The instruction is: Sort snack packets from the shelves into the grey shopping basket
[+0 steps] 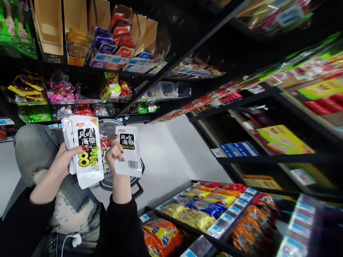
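My left hand is closed on a small stack of white snack packets, its thumb with a red nail pressed on the front one. That front packet carries a black label, a yellow figure 8 and green pictures. To the right, my right hand grips the left edge of a single white packet with a black label and a barcode, its fingers curled. Behind both hands is a grey basket with small red and white packets inside, partly hidden by my hands and the stack.
Black shelves with bagged snacks and brown cardboard boxes stand ahead. A tilted rack of bright bags is at the lower right, and more shelving with a yellow box at right. My knee in torn jeans and white earphones are close below.
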Motion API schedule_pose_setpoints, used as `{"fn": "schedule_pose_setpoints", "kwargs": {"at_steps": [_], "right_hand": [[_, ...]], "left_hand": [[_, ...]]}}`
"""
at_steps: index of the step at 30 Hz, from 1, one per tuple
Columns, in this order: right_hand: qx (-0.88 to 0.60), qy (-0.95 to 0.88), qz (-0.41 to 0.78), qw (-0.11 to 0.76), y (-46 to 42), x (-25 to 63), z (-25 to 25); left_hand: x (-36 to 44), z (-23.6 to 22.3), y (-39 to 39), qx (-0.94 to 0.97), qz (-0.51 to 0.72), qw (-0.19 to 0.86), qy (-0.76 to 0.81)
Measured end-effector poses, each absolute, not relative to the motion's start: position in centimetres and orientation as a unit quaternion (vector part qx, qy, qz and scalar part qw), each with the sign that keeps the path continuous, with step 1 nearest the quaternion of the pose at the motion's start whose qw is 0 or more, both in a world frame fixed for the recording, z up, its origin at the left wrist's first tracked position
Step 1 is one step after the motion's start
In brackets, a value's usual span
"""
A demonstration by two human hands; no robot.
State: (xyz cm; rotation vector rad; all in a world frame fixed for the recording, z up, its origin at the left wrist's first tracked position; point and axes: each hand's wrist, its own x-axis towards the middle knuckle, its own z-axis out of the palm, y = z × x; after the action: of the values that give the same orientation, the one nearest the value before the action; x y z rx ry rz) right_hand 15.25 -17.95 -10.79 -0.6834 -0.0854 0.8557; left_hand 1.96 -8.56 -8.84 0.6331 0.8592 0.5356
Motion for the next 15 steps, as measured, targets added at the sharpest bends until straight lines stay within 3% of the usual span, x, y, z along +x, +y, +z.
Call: {"fn": "schedule_pose_setpoints", "kwargs": {"at_steps": [5, 10, 12, 15], "right_hand": [[-0.441, -0.07, 0.362, 0.818, -18.5, 15.0, -9.8], [-0.669, -0.068, 0.066, 0.737, -19.8, 16.3, -9.9], [-0.679, -0.09, 0.093, 0.722, -20.1, 16.9, -10.0], [-0.636, -0.147, 0.277, 0.705, -19.5, 16.5, -10.3]], "left_hand": [[1.9, -8.9, -8.6, 0.299, 0.25, 0.83, 0.398], [1.7, -8.4, -8.4, 0.264, 0.222, 0.847, 0.405], [1.4, -8.2, -8.3, 0.236, 0.207, 0.861, 0.401], [1.0, -8.3, -8.3, 0.207, 0.168, 0.896, 0.356]]}}
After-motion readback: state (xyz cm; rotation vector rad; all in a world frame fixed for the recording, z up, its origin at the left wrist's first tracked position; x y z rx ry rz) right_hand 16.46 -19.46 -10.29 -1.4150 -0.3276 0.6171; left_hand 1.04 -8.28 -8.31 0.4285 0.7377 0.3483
